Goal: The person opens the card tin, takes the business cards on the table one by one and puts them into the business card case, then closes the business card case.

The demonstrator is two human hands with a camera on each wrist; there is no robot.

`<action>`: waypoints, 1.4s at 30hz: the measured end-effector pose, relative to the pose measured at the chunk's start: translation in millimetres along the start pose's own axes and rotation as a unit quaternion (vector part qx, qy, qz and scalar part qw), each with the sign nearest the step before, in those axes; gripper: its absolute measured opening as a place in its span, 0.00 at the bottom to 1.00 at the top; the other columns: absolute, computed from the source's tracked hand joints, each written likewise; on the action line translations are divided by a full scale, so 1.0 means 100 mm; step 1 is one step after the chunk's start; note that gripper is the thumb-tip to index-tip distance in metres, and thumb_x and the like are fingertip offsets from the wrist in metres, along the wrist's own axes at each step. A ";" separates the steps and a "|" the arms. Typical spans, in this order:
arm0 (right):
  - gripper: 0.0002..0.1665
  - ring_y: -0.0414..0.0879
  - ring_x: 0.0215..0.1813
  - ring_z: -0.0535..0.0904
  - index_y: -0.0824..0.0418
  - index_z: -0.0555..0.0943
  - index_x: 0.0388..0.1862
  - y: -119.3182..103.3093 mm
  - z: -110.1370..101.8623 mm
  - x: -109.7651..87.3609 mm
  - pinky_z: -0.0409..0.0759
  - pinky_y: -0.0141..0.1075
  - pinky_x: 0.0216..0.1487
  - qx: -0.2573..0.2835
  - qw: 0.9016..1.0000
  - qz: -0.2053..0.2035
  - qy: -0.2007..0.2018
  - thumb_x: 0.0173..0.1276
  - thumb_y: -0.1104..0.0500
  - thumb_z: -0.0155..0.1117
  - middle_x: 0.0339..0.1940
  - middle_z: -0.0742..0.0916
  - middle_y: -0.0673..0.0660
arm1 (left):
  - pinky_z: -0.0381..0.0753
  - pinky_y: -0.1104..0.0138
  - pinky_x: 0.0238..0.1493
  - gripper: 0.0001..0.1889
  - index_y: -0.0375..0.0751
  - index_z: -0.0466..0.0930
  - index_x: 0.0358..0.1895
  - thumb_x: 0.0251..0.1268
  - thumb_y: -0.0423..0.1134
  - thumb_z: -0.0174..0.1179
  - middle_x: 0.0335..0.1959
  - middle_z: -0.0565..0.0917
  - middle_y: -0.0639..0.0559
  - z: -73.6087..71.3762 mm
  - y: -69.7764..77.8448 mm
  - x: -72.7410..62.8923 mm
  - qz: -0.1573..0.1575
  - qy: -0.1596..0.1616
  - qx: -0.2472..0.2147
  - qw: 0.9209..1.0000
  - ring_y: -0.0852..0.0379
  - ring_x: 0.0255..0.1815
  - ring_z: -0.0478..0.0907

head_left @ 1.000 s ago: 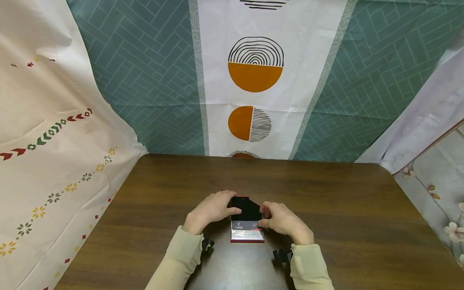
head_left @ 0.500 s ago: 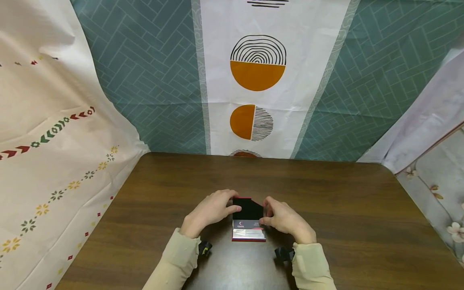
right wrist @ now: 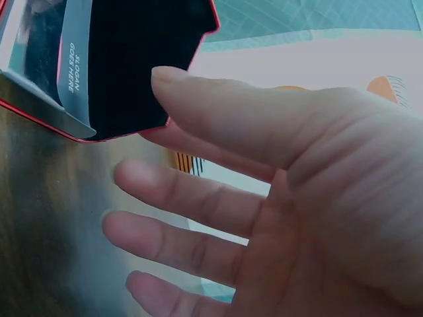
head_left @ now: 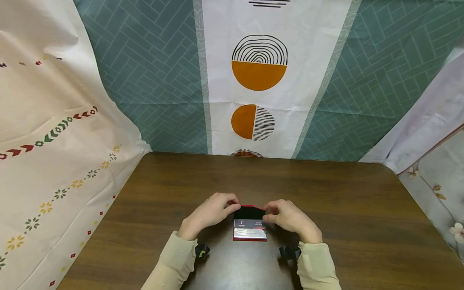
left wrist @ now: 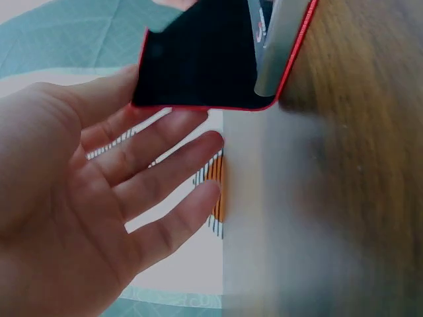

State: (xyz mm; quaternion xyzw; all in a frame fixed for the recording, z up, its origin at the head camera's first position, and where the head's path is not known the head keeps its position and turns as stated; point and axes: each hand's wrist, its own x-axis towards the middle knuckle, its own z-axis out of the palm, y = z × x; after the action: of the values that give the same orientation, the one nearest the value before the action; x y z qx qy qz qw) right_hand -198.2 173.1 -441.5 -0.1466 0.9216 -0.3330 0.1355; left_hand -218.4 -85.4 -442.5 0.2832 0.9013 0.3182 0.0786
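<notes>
A card case with red edges and a black lining lies on the table in the head view, its lid [head_left: 248, 212] raised at the far side. Inside sits a grey and white business card [head_left: 250, 228]; the right wrist view shows the words "SLOGAN GOES HERE" on the card [right wrist: 74, 69]. My left hand [head_left: 214, 213] pinches the lid's left corner between thumb and index finger, the other fingers spread behind the lid [left wrist: 198, 63]. At the right corner my right hand [head_left: 291, 219] pinches the lid [right wrist: 125, 66], thumb on its black inner face.
The brown wooden table [head_left: 181, 173] extends around the case. Behind it hangs a green and white patterned cloth [head_left: 166, 80]. A cream cloth [head_left: 54, 121] drapes at the left, and a floral cloth [head_left: 435, 181] at the right. Dark straps [head_left: 201, 250] circle both wrists.
The lid has tilted further up towards the person, so less of its black inner face shows in the head view. Both hands have moved along with it, keeping hold of its corners.
</notes>
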 end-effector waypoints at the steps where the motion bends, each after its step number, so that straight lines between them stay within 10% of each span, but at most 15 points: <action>1: 0.14 0.43 0.34 0.76 0.59 0.85 0.46 0.00 -0.01 0.00 0.77 0.39 0.37 0.002 1.000 -0.004 -0.002 0.62 0.57 0.72 0.32 0.84 0.47 | 0.77 0.68 0.38 0.05 0.50 0.83 0.40 0.71 0.44 0.59 0.33 0.82 0.63 0.00 -0.01 -0.01 0.003 -0.004 -0.004 1.000 0.64 0.33 0.76; 17: 0.10 0.43 0.39 0.77 0.55 0.89 0.40 0.06 0.01 0.02 0.77 0.40 0.39 0.000 1.000 -0.015 -0.017 0.64 0.52 0.71 0.35 0.86 0.46 | 0.76 0.64 0.50 0.19 0.48 0.83 0.51 0.62 0.53 0.66 0.44 0.80 0.62 0.05 -0.03 -0.07 -0.030 -0.100 -0.004 0.995 0.60 0.45 0.75; 42: 0.11 0.42 0.26 0.73 0.58 0.87 0.40 0.05 0.10 0.06 0.72 0.35 0.27 -0.002 1.000 -0.023 -0.018 0.57 0.62 0.75 0.22 0.80 0.46 | 0.75 0.70 0.46 0.32 0.42 0.80 0.58 0.49 0.51 0.76 0.47 0.75 0.60 0.26 0.07 -0.13 -0.041 -0.096 0.070 0.992 0.62 0.48 0.69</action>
State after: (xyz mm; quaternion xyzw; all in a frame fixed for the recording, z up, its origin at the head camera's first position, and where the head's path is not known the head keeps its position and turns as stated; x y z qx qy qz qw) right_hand -200.8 168.8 -453.2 -0.1746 0.9160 -0.3311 0.1441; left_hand -196.0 -75.1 -459.0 0.2800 0.9205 0.2219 0.1580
